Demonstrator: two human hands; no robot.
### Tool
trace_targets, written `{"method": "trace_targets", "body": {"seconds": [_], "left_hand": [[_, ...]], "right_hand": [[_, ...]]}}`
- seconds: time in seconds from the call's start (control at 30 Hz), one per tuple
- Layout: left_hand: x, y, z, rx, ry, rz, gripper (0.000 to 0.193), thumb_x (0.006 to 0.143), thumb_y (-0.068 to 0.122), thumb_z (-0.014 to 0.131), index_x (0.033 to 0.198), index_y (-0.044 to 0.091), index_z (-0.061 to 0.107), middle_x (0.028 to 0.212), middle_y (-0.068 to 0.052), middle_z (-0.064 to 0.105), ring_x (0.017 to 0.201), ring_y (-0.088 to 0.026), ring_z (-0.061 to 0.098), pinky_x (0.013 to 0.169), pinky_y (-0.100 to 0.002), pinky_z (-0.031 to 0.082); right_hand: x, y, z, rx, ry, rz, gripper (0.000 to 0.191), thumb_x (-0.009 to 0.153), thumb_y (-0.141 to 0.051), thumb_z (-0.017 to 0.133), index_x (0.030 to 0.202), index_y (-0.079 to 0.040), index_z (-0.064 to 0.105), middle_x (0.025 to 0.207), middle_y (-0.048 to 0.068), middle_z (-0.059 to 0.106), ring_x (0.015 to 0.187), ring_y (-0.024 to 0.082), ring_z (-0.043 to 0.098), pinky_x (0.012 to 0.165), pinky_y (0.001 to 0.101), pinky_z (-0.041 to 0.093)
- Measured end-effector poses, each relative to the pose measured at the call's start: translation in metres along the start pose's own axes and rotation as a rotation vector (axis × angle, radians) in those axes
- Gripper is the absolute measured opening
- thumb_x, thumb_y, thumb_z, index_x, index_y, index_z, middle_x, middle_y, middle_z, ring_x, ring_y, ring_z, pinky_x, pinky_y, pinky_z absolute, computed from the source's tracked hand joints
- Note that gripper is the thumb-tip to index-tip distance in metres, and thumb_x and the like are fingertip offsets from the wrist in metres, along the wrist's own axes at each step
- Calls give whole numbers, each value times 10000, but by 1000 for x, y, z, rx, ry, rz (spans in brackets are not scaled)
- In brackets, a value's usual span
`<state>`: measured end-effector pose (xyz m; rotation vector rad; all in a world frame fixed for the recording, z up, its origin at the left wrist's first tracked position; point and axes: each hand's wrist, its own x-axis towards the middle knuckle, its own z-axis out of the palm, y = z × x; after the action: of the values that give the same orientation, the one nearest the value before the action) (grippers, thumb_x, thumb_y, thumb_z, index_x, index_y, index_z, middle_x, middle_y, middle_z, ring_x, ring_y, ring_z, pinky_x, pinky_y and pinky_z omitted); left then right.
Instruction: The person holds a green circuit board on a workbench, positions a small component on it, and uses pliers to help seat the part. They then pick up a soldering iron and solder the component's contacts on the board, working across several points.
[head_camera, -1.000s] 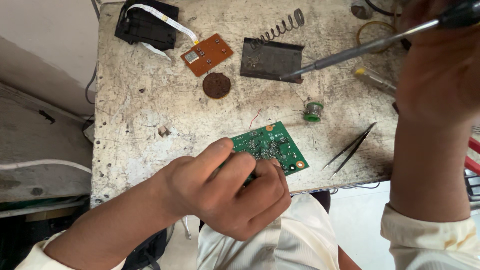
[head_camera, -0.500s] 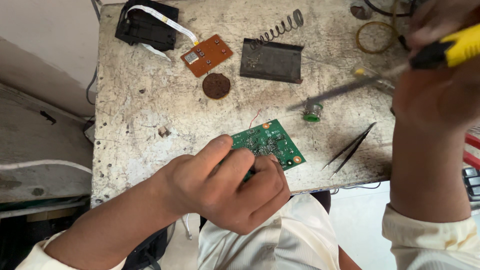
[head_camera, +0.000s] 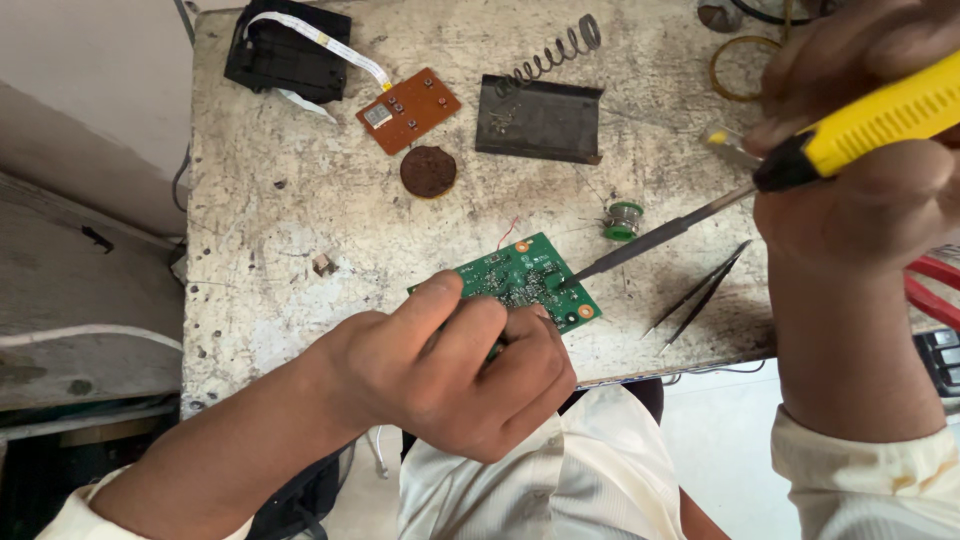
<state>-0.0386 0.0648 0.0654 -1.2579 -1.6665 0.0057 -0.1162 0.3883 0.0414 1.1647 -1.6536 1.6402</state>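
A small green circuit board (head_camera: 528, 276) lies near the front edge of the worn grey worktable (head_camera: 270, 200). My left hand (head_camera: 450, 365) rests on the board's near side and pins it down. My right hand (head_camera: 865, 170), raised at the right, grips a soldering iron (head_camera: 720, 205) with a yellow and black handle. Its long metal tip reaches down and left and touches the board's right part.
Behind the board lie a small green solder spool (head_camera: 624, 218), a dark metal stand with a spring (head_camera: 540, 115), a round brown disc (head_camera: 428, 171), an orange circuit board (head_camera: 408, 110) and a black part with a ribbon cable (head_camera: 285, 55). Black tweezers (head_camera: 695, 297) lie right of the board.
My right hand has swung the soldering iron down from the dark stand at the back to the green board. My left hand has stayed on the board.
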Motion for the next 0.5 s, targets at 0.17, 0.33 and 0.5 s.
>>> {"method": "trace_targets", "body": {"seconds": [0.17,0.33,0.5], "left_hand": [[1,1,0,15,-28,5,246,890,-17,603,711,130,520,733,37,337,614,-80,381,608,-240,421],[2,0,-1,24,-15,-2,248,851,7,599,672,152,507,686,48,321,569,-69,372,569,-229,427],[-2,3,2,-28,-40,-6,280,903,-76,597,712,107,505,762,25,313,644,-96,376,632,-266,434]], "right_hand": [[8,-7,6,-47,-48,-20,517,969,-503,651,1263,-94,533,795,99,541,564,191,582,566,296,478],[4,-10,11,-17,-22,9,502,979,-475,673,1275,-96,528,814,90,507,576,184,553,572,296,457],[7,-6,9,4,-35,-13,502,962,-465,671,1253,-80,532,812,91,515,585,184,522,538,294,457]]}}
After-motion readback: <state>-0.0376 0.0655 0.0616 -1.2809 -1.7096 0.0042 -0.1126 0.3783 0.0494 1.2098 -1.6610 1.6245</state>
